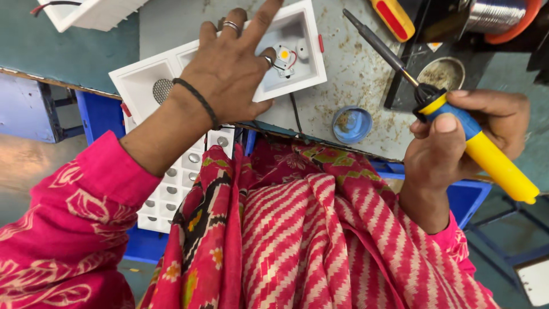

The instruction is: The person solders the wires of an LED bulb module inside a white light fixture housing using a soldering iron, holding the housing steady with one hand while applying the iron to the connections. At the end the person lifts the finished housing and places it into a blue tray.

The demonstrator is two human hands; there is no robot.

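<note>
While the right hand [457, 143] grips the blue-and-yellow soldering iron [457, 120] in a closed fist at the near right, its long axis runs up and to the left, the dark tip ending short of the white light housing [297, 54] on the bench [354, 74]. Farther in, the left hand [229, 68] lies spread and flat on that housing, fingers beside the small yellow chip [283, 54] and its wires, so this hand is the nearer one.

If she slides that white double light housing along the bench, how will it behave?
The white housing looks like thin hollow plastic, so probably light and stiff. It overhangs the bench edge under the left hand, so it might tip. Its thin wires seem fragile.
</note>
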